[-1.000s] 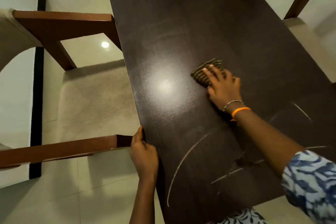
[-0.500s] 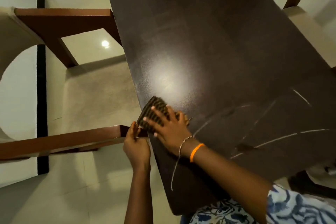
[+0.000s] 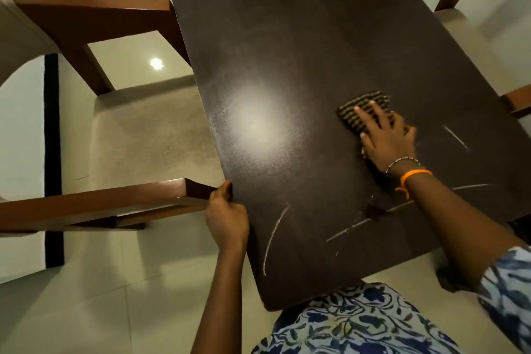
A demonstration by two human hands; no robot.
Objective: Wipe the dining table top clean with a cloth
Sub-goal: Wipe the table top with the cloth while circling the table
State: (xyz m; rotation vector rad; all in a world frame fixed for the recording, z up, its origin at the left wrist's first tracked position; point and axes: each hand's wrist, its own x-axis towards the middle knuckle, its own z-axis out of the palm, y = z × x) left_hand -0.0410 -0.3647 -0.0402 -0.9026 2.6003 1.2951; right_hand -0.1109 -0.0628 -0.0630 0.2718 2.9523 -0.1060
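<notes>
Fingers (image 3: 370,116) of right hand (image 3: 388,141) spread, pressing cloth (image 3: 360,108) on table (image 3: 301,37); left hand (image 3: 227,218) grips edge.

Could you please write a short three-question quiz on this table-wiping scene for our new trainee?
1. True or false: the right hand presses the striped cloth flat on the table top.
2. What does the left hand grip?
A. the cloth
B. the table's left edge
C. a chair arm
3. Fill in: pale curved ___ marks show on the near part of the table.

Key:
1. True
2. B
3. streak
</notes>
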